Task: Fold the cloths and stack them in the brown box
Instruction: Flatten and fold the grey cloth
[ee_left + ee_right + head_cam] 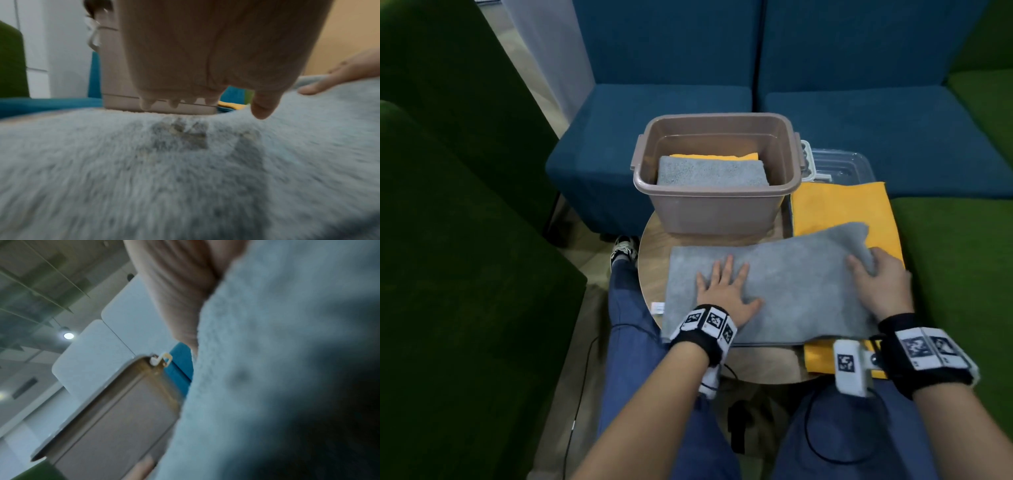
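Note:
A grey cloth (784, 291) lies across the round wooden table (654, 240), folded to a long band, its right end over a yellow cloth (842, 205). My left hand (726, 287) presses flat on the grey cloth's left half, fingers spread. At the cloth's right end my right hand (873, 274) grips the fabric, which bunches under the fingers. The brown box (712, 209) stands behind the cloth; inside lie a folded grey cloth (709, 171) on a yellow one (715, 156). The left wrist view shows grey cloth (185, 170) under my palm (205, 48). Grey cloth (267, 353) fills the right wrist view beside the box (115, 418).
A clear plastic lid (839, 164) lies behind the yellow cloth, right of the box. Blue seats (654, 113) stand beyond the table, green sofas (448, 240) at both sides. My knees (633, 325) in blue trousers are under the table's near edge.

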Available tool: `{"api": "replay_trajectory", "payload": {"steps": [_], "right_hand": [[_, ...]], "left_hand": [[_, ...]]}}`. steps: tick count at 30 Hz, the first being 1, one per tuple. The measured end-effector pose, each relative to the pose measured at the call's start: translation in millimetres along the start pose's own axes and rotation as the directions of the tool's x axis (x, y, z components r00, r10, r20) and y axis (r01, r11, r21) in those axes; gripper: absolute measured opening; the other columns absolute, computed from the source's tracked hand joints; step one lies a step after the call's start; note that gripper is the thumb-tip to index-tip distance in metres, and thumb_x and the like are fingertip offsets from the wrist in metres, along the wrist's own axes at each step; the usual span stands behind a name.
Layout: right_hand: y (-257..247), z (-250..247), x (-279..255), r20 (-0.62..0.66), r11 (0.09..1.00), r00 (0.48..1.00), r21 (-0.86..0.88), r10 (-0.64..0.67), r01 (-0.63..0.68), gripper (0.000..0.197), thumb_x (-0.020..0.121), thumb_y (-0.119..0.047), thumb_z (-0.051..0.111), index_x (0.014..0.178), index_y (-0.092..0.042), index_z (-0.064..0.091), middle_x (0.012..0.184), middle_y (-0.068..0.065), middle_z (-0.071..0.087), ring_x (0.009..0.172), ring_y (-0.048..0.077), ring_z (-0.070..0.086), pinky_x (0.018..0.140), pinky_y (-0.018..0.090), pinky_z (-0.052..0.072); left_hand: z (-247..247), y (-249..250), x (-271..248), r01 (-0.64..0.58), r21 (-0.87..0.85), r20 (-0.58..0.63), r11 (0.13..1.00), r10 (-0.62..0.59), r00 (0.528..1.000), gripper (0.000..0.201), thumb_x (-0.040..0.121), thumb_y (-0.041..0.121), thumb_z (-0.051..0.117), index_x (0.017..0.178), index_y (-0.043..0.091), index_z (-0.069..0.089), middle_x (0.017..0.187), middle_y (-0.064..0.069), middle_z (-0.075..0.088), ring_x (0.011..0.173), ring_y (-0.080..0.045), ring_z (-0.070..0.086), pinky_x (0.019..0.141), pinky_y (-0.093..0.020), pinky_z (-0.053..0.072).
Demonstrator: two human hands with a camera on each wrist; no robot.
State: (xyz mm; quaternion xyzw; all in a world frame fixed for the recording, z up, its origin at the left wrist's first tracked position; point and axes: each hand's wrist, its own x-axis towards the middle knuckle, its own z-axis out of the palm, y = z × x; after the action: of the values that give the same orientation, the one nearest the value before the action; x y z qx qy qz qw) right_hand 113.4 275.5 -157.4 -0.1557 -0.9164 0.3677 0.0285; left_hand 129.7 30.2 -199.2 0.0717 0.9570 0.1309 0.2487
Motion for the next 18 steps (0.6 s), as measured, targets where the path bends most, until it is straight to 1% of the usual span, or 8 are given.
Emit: {"api": "replay_trajectory", "payload": {"steps": [4, 7, 9, 11, 14, 16, 17, 18], "right_hand": [[8, -14, 1, 0.006, 0.999, 0.999, -0.017, 0.034, -0.034, 0.027, 0.095, -0.021, 0.057, 0.076, -0.003, 0.048, 0.068, 0.013, 0.05, 0.078, 0.041, 0.052, 0.064, 0.04, 0.036], [-4, -11, -10, 0.044, 0.998, 0.997, 0.015, 0.059, -0.06, 0.028, 0.087, -0.034, 0.052, 0.077, -0.008, 0.047, 0.068, 0.007, 0.048, 0.078, 0.038, 0.051, 0.064, 0.037, 0.032], [-20, -3, -18, 0.105, 0.994, 0.993, 0.094, 0.052, -0.062, 0.023, 0.089, -0.03, 0.053, 0.088, -0.007, 0.053, 0.077, 0.009, 0.055, 0.083, 0.036, 0.054, 0.066, 0.04, 0.038], [-40, 10, -26, 0.183, 0.983, 0.983, 0.182, -0.007, -0.027, 0.013, 0.092, -0.019, 0.055, 0.102, -0.01, 0.055, 0.092, 0.01, 0.061, 0.089, 0.033, 0.059, 0.073, 0.045, 0.047], [-75, 41, -40, 0.347, 0.947, 0.933, 0.321, -0.092, -0.026, 0.027, 0.093, -0.017, 0.058, 0.119, -0.018, 0.051, 0.113, 0.005, 0.062, 0.099, 0.024, 0.062, 0.08, 0.047, 0.056], [-99, 68, -51, 0.457, 0.927, 0.885, 0.364, -0.091, -0.092, 0.03, 0.093, -0.015, 0.061, 0.12, -0.016, 0.047, 0.113, 0.005, 0.06, 0.096, 0.022, 0.064, 0.075, 0.044, 0.059], [-107, 81, -56, 0.481, 0.922, 0.872, 0.37, -0.087, -0.113, 0.028, 0.092, -0.012, 0.062, 0.115, -0.015, 0.046, 0.109, 0.007, 0.06, 0.091, 0.022, 0.066, 0.069, 0.043, 0.061], [-114, 95, -60, 0.49, 0.921, 0.867, 0.372, -0.089, -0.116, 0.027, 0.091, -0.009, 0.064, 0.11, -0.014, 0.045, 0.106, 0.009, 0.06, 0.086, 0.023, 0.067, 0.063, 0.042, 0.061]], "left_hand": [[4, -22, 0, 0.101, -0.012, -0.031, 0.995, -0.101, 0.994, 0.099, 0.08, 0.082, 0.033, 0.149, 0.035, -0.02, 0.153, 0.002, -0.035, 0.142, -0.025, -0.03, 0.112, -0.051, -0.019], [-6, -63, -11, 0.192, -0.06, -0.034, 0.98, -0.194, 0.98, 0.113, 0.069, 0.089, 0.041, 0.148, 0.038, -0.023, 0.151, 0.002, -0.038, 0.14, -0.027, -0.033, 0.108, -0.054, -0.023], [-11, -93, -21, 0.228, -0.129, -0.005, 0.965, -0.231, 0.973, 0.125, 0.061, 0.09, 0.051, 0.147, 0.039, -0.025, 0.151, 0.002, -0.039, 0.14, -0.026, -0.033, 0.109, -0.057, -0.02], [-10, -115, -29, 0.198, -0.196, 0.027, 0.96, -0.196, 0.98, 0.137, 0.055, 0.085, 0.063, 0.146, 0.037, -0.027, 0.147, 0.008, -0.043, 0.139, -0.02, -0.036, 0.112, -0.06, -0.014], [-10, -128, -31, 0.111, -0.284, 0.057, 0.952, -0.099, 0.993, 0.148, 0.047, 0.083, 0.07, 0.147, 0.033, -0.025, 0.139, 0.016, -0.048, 0.13, -0.012, -0.044, 0.113, -0.059, -0.01], [-12, -131, -27, 0.109, -0.383, 0.066, 0.917, -0.091, 0.994, 0.139, 0.048, 0.086, 0.057, 0.151, 0.032, -0.017, 0.141, 0.018, -0.043, 0.129, -0.011, -0.044, 0.115, -0.052, -0.013], [-14, -128, -27, 0.119, -0.481, 0.056, 0.868, -0.105, 0.993, 0.126, 0.057, 0.083, 0.052, 0.153, 0.031, -0.009, 0.146, 0.017, -0.037, 0.133, -0.012, -0.041, 0.117, -0.046, -0.015], [-16, -126, -29, 0.137, -0.615, 0.042, 0.777, -0.141, 0.989, 0.108, 0.07, 0.076, 0.05, 0.154, 0.03, 0.0, 0.153, 0.014, -0.028, 0.138, -0.012, -0.035, 0.117, -0.04, -0.015]]}}
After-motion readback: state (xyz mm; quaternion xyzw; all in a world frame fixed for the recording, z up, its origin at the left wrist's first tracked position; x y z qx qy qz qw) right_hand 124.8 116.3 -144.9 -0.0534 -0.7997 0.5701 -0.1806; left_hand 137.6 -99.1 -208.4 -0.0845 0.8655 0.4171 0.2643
